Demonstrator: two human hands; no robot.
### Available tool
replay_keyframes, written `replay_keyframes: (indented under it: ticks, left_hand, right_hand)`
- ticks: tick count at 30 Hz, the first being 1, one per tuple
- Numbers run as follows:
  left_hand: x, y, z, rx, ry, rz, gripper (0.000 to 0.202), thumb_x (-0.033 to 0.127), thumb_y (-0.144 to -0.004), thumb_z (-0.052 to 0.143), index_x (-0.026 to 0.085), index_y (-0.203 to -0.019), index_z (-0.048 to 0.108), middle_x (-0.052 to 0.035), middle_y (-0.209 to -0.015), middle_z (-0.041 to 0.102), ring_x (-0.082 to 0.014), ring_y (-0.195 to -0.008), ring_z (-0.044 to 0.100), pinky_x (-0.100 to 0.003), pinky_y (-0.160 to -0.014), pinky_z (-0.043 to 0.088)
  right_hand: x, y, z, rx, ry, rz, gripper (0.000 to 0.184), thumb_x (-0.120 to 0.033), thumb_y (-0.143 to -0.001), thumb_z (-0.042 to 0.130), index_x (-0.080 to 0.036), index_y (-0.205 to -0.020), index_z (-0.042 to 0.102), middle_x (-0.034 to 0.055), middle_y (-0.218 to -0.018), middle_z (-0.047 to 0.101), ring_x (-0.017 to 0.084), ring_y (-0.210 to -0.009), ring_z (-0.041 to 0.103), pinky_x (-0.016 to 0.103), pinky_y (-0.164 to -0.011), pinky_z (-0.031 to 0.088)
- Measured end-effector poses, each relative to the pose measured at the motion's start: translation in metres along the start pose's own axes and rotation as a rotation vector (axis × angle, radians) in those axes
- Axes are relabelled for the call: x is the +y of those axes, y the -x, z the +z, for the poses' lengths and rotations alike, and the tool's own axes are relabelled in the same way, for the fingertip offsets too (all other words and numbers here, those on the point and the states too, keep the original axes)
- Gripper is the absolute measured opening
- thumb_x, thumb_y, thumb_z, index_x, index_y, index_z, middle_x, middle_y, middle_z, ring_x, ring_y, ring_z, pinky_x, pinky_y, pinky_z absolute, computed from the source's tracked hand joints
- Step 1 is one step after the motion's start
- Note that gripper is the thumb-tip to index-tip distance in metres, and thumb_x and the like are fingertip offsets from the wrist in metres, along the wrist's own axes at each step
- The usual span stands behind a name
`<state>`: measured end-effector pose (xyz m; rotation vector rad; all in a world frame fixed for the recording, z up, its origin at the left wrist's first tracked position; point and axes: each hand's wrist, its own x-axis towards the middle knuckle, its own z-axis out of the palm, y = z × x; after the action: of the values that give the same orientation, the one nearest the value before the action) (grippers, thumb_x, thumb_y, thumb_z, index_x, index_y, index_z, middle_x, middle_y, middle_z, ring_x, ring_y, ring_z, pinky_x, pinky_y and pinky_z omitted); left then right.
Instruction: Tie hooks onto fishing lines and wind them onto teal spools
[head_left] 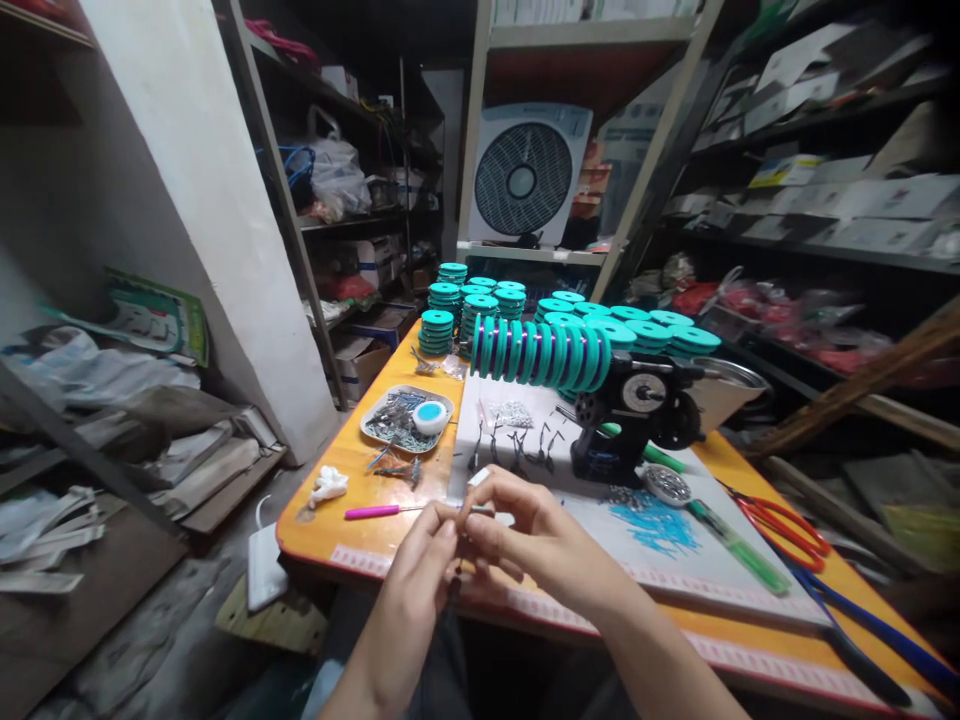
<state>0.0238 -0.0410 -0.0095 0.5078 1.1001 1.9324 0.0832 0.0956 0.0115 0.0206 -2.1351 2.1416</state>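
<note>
My left hand (420,565) and my right hand (532,535) meet just over the front edge of the table, fingertips pinched together. A small thing between them is mostly hidden; a thin dark strand (456,588) shows below the fingers. Left of the hands lies a slim tool with a pink handle (373,511), its metal shaft pointing toward them. Beyond the fingers, several short dark pieces with bent wire-like ends (517,450) rest on the white board (466,425). A row of teal spools (536,355) sits on a black winding machine (619,410).
Stacks of teal discs (480,310) stand at the back. A tray (367,432) of small metal parts is on the left, near crumpled white tissue (328,486). To the right are blue slivers (652,525), a green-handled tool (742,550), red-handled scissors (787,525) and blue-handled pliers (870,620).
</note>
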Motion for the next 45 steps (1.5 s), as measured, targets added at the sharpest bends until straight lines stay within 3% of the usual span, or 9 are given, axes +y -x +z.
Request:
replay_keyframes:
  ticks: [4,8,12,15,18,21,37,41,45]
  left_hand:
    - [0.015,-0.025,0.002,0.0,-0.09,0.077,0.026,0.032,-0.09,0.047,0.022,-0.113,0.054,-0.0042,-0.104,0.055,-0.0131,-0.092,0.053,-0.024,-0.08,0.042]
    - [0.031,-0.045,0.011,-0.031,-0.118,0.171,0.023,0.034,-0.086,0.053,0.013,-0.086,0.063,-0.004,-0.082,0.055,-0.0121,-0.081,0.053,-0.023,-0.078,0.041]
    - [0.039,-0.047,0.014,-0.076,-0.118,0.127,0.023,0.032,-0.084,0.056,0.011,-0.077,0.062,-0.0029,-0.069,0.053,-0.0099,-0.066,0.052,-0.022,-0.07,0.042]
    - [0.04,-0.045,0.013,-0.114,-0.112,0.074,0.026,0.033,-0.085,0.054,0.009,-0.079,0.062,-0.005,-0.068,0.055,-0.0113,-0.063,0.053,-0.024,-0.064,0.044]
    - [0.038,-0.045,0.013,-0.107,-0.069,0.034,0.026,0.034,-0.084,0.055,0.008,-0.078,0.06,-0.0069,-0.069,0.058,-0.013,-0.06,0.055,-0.027,-0.059,0.048]
    - [0.035,-0.045,0.014,-0.071,-0.01,0.006,0.025,0.033,-0.084,0.054,0.009,-0.078,0.058,-0.006,-0.064,0.058,-0.0131,-0.055,0.055,-0.029,-0.055,0.049]
    - [0.017,-0.022,0.012,-0.025,0.075,-0.052,0.026,0.032,-0.087,0.049,0.009,-0.077,0.055,-0.0065,-0.061,0.061,-0.015,-0.052,0.059,-0.025,-0.055,0.047]
    - [0.017,-0.019,0.011,-0.044,0.109,-0.063,0.026,0.034,-0.088,0.048,0.009,-0.087,0.055,-0.0041,-0.063,0.059,-0.0044,-0.038,0.039,-0.017,-0.04,0.032]
    - [0.016,-0.016,0.006,-0.008,0.157,-0.064,0.03,0.036,-0.09,0.045,0.013,-0.109,0.05,-0.0009,-0.063,0.055,-0.0019,-0.044,0.022,-0.013,-0.041,0.014]
  right_hand:
    - [-0.019,0.009,-0.001,0.101,0.482,-0.093,0.018,-0.033,-0.088,0.053,-0.017,-0.084,0.06,0.0027,-0.091,0.054,0.011,-0.081,0.053,0.019,-0.062,0.042]
    - [-0.036,0.015,-0.02,0.073,0.73,-0.043,0.018,-0.033,-0.088,0.052,-0.02,-0.095,0.062,0.0024,-0.086,0.061,0.011,-0.073,0.054,0.021,-0.061,0.042]
    - [-0.048,-0.001,-0.04,0.251,0.282,0.035,0.033,-0.042,-0.09,0.048,-0.018,-0.113,0.053,-0.0015,-0.058,0.054,0.006,-0.038,0.038,0.017,-0.035,0.029]
    - [-0.054,-0.025,-0.043,0.064,-0.228,0.073,0.038,-0.039,-0.093,0.04,-0.016,-0.122,0.048,-0.0024,-0.053,0.053,0.004,-0.029,0.03,0.015,-0.03,0.021]
    - [-0.057,-0.046,-0.036,-0.078,-0.471,0.129,0.031,-0.035,-0.095,0.035,-0.011,-0.101,0.055,0.0053,-0.068,0.062,0.003,-0.029,0.036,0.014,-0.03,0.023]
    - [-0.055,-0.058,-0.026,0.094,-0.607,0.189,0.031,-0.031,-0.095,0.032,-0.015,-0.071,0.04,0.0019,-0.058,0.056,0.004,-0.031,0.038,0.012,-0.027,0.019]
    - [-0.05,-0.066,-0.013,0.237,-0.632,0.188,0.032,-0.031,-0.093,0.034,-0.018,-0.065,0.026,-0.0046,-0.046,0.039,0.005,-0.03,0.034,0.011,-0.026,0.016]
    - [-0.049,-0.062,-0.016,0.218,-0.587,0.157,0.03,-0.033,-0.093,0.037,-0.016,-0.068,0.037,-0.0037,-0.049,0.044,0.003,-0.03,0.033,0.011,-0.027,0.017]
    - [-0.038,-0.046,-0.022,0.128,-0.298,0.124,0.032,-0.042,-0.09,0.047,-0.014,-0.1,0.058,-0.0029,-0.049,0.047,0.003,-0.031,0.031,0.012,-0.03,0.019]
